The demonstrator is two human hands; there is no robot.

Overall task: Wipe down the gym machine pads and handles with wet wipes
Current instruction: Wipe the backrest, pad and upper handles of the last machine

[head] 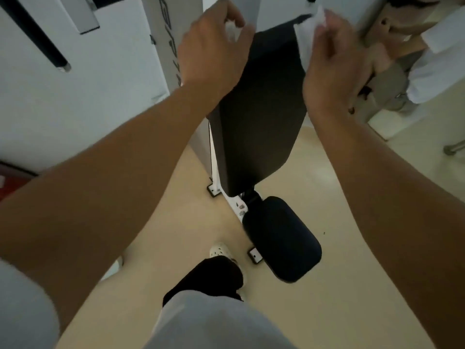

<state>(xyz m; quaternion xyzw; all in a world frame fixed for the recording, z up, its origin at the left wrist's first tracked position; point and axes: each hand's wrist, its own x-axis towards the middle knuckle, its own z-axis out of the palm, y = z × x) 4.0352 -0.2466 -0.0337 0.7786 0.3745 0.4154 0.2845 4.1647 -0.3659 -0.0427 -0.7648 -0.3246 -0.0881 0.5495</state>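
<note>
Far left: black bar (37, 34) angled down across white panel (75, 96), metal cap at lower end. Red object (10, 180) at left edge, low, mostly cut off.

White upright (163, 46) of machine next, dark lettering down its face, unreadable.

Left hand (214, 46) raised in front of upright, at top left corner of back pad (259, 122). Fingers curled, pinching small white bit of wipe (230, 31); blurred, can't tell whether separate piece or the other end of the right-hand wipe.

Back pad: black, tall, tilted, centre frame, between both forearms. White frame rail (214, 157) along its left edge, down to foot plate (213, 190) on floor (339, 273).

Seat pad (281, 238): black, rounded, below back pad, apart from it, joined by dark bracket. Second foot plate (255, 255) just left of seat pad.

White shoe (220, 250) and dark trouser leg (208, 278) on floor, left of seat pad. Grey shirt (214, 323) at bottom edge.

Right hand (332, 61) raised at top right corner of back pad, fingers curled, gripping white wet wipe (305, 34). Wipe hangs from fingertips, overlaps pad's upper right edge; contact with pad unclear.

Far right: second person (415, 59), light top, partly out of frame. Metal fitting (454, 147) on floor at right edge.
</note>
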